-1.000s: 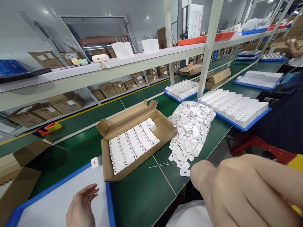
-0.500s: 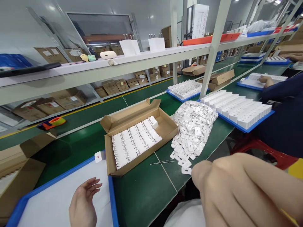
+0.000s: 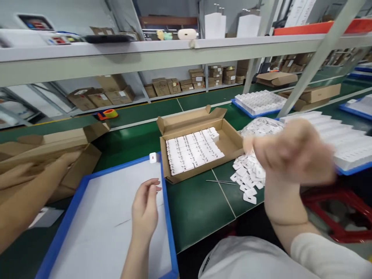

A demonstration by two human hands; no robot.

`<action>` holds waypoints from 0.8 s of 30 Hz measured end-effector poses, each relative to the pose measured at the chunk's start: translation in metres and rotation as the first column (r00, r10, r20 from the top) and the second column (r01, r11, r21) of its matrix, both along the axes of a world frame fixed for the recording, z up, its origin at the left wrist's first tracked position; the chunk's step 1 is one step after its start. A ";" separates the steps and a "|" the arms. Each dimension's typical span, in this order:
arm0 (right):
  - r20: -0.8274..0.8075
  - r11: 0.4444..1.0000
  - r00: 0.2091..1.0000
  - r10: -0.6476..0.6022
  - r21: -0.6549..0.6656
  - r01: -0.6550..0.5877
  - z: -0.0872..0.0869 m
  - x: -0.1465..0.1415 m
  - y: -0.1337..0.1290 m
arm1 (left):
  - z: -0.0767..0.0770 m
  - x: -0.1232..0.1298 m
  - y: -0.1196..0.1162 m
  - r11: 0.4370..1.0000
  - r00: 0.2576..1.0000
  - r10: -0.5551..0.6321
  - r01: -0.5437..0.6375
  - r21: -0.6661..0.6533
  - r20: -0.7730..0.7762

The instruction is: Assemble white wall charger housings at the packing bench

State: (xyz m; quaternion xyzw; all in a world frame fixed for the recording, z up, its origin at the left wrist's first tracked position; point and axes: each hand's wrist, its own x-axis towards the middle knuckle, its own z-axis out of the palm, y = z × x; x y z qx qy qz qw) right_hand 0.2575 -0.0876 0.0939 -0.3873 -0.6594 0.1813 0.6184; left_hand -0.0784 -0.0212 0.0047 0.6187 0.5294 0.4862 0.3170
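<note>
My left hand [image 3: 146,209] hovers over the right side of a white-lined blue tray [image 3: 116,217], fingers loosely bent and apart, with nothing visible in it. A small white block [image 3: 154,157] with a dark slot rests at the tray's far right corner. Raised at the right, my right hand [image 3: 293,151] is smeared by motion; its fingers and any content cannot be made out. Behind it, a pile of white slotted plates [image 3: 247,176] spills from a clear bag [image 3: 261,126]. An open cardboard box [image 3: 200,170] holds rows of white blocks with metal bits.
Two thin metal rods [image 3: 221,181] lie on the green table [image 3: 200,217]. At the left, another person's hands [image 3: 58,170] reach into a cardboard box [image 3: 87,166]. Blue trays of white parts [image 3: 258,102] stand at the back right. A shelf [image 3: 162,54] crosses above.
The view has swung left, bringing another person's arms into sight. My right hand has moved away from the camera. My left hand stays over the tray, its fingers drawn closer together.
</note>
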 end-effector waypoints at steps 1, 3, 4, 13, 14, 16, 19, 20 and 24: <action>0.186 0.982 0.973 -0.137 -0.101 0.158 0.000 0.009 0.027 | 0.002 0.002 -0.004 1.000 0.999 -0.018 0.018 0.009 -0.042; 0.345 0.938 0.919 -0.192 -0.210 0.275 -0.003 0.026 0.083 | 0.006 0.007 -0.013 0.998 0.993 -0.055 0.059 0.037 -0.109; 0.610 0.866 0.777 -0.157 -0.293 0.405 -0.007 0.032 0.110 | 0.007 0.010 -0.016 0.995 0.989 -0.074 0.081 0.055 -0.129; 0.917 0.635 0.372 0.146 -0.375 0.676 -0.090 0.049 0.233 | -0.010 0.028 -0.019 0.972 0.925 -0.137 0.195 0.133 -0.355; 0.924 0.627 0.351 0.149 -0.363 0.689 -0.095 0.050 0.239 | -0.014 0.029 -0.017 0.972 0.912 -0.109 0.181 0.151 -0.396; 0.935 0.621 0.319 0.158 -0.345 0.704 -0.104 0.056 0.248 | -0.022 0.031 -0.014 0.971 0.884 -0.059 0.160 0.180 -0.465; 0.942 0.635 0.287 0.177 -0.332 0.698 -0.111 0.064 0.258 | -0.031 0.034 -0.010 0.969 0.839 -0.012 0.144 0.200 -0.544; 0.942 0.644 0.280 0.184 -0.331 0.690 -0.113 0.066 0.261 | -0.034 0.036 -0.009 0.969 0.826 -0.005 0.143 0.202 -0.563; 0.939 0.686 0.291 0.185 -0.336 0.645 -0.116 0.069 0.268 | -0.041 0.040 -0.007 0.966 0.794 0.008 0.152 0.210 -0.608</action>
